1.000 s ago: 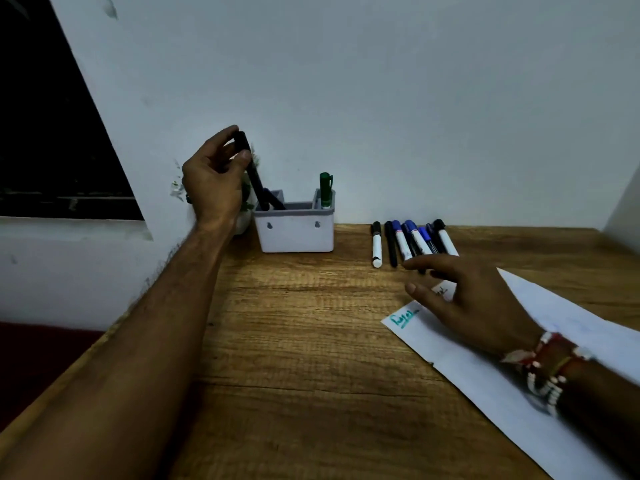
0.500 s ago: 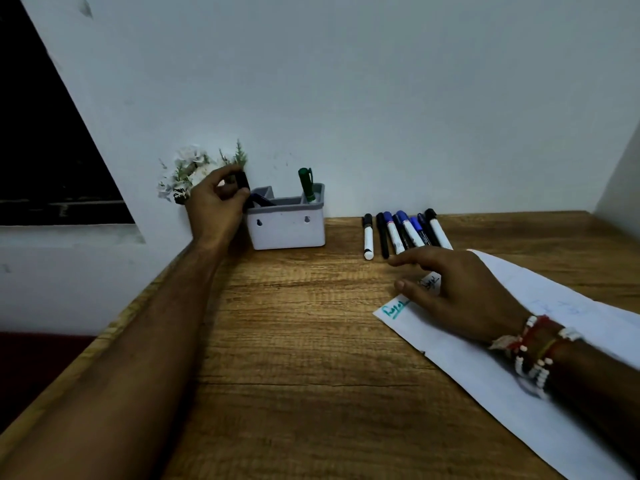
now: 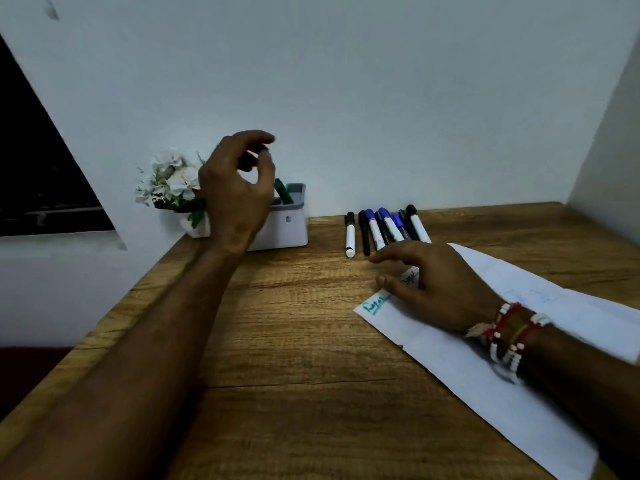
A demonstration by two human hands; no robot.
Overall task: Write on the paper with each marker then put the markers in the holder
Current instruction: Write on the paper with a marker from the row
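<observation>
A pale wall stands behind the wooden table (image 3: pixel 277 341). Half a second ago the left hand (image 3: pixel 235 195) was low at the holder (image 3: pixel 291 226) with a black marker; now it is lifted in front of the holder, fingers loosely curled and holding nothing. It hides the holder's left part. The paper (image 3: pixel 519 393) lies at the right, and the right hand (image 3: pixel 436 285) rests on it, fingers spread flat. The row of markers (image 3: pixel 384 230) lies just beyond. A green marker (image 3: pixel 284 192) stands in the holder, beside white flowers (image 3: pixel 169 181).

White holder (image 3: pixel 291 230), green marker (image 3: pixel 283 192) (wood-grain brown table (image 3: pixel 294 341)).
</observation>
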